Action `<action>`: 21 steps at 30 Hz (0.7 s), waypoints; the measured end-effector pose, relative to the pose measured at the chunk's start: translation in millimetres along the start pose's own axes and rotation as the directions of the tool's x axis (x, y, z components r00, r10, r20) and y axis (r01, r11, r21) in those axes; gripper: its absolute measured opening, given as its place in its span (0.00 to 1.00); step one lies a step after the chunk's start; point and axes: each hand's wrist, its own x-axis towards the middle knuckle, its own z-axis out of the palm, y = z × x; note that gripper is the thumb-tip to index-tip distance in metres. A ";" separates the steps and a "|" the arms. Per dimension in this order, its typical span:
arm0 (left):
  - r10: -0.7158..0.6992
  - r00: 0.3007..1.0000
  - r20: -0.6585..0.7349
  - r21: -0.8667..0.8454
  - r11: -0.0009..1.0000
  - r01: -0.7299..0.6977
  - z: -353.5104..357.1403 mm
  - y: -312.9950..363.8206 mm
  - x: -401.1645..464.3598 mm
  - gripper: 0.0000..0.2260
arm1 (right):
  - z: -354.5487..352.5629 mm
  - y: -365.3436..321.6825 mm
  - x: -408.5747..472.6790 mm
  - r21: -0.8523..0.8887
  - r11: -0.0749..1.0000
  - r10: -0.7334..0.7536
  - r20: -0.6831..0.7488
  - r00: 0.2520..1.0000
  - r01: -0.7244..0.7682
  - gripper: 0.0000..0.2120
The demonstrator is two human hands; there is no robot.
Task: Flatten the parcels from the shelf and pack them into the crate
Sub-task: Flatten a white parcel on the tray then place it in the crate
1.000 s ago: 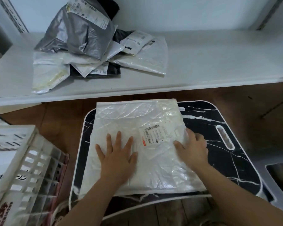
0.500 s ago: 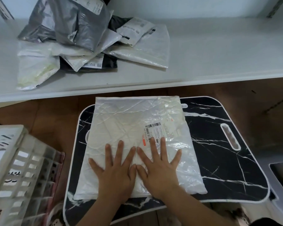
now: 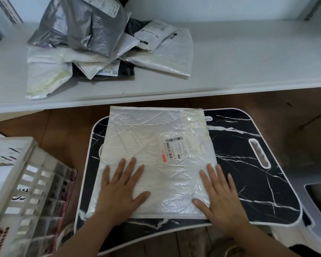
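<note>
- I am pressing my left hand (image 3: 121,188) flat on the near left part of the white parcel (image 3: 156,160), fingers straight and spread, gripping nothing.
- My right hand (image 3: 218,193) is lying flat too, fingers straight, at the parcel's near right edge with its outer fingers running over onto the black marbled board (image 3: 252,182).
- Half a second ago both hands were sitting side by side, almost touching, in the middle of the near edge; now they are well apart. I am reading that as one outward smoothing stroke, pushing air toward the sides.
- The parcel is lying face up on the board, its barcode label (image 3: 180,149) right of centre. Creases are still crossing its far half, so I am judging the flattening as partly done; another pass away from me looks needed.
- The white slatted crate (image 3: 26,191) is waiting to my left, just beside the board. I cannot tell how full it is.
- Farther off, the heap of parcels (image 3: 93,43) is sitting on the white shelf (image 3: 248,58), grey, white and dark bags overlapping, so plenty of the job is remaining.
</note>
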 end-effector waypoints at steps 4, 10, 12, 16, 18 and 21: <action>-0.275 0.961 0.017 -0.064 0.959 0.276 -7.8 -5.1 -2.4 0.34 | -5.3 0.8 -3.3 -0.004 0.999 0.044 -0.007 0.999 -0.044 0.36; -0.446 0.894 -0.048 -0.083 0.893 0.441 -27.1 39.0 48.7 0.36 | -35.9 -49.6 73.8 0.218 0.962 0.190 -0.087 0.978 -0.168 0.33; -0.317 0.945 -0.080 -0.040 0.948 0.315 -22.9 43.8 61.8 0.34 | -36.9 -56.5 99.1 0.137 0.985 0.105 -0.018 0.994 -0.101 0.32; -0.120 0.988 -0.096 -0.040 0.992 0.117 -5.8 41.2 67.2 0.27 | -31.6 -48.7 140.8 0.001 0.999 0.032 0.088 0.996 -0.032 0.35; -0.142 0.986 -0.092 -0.051 0.989 0.138 -1.8 40.3 69.7 0.28 | -28.2 -45.2 147.9 0.000 0.999 0.032 0.110 0.993 -0.032 0.34; -0.160 0.986 -0.053 -0.046 0.986 0.157 -2.4 40.4 72.6 0.29 | -23.8 -45.6 147.6 -0.009 0.999 0.036 0.109 0.993 -0.035 0.34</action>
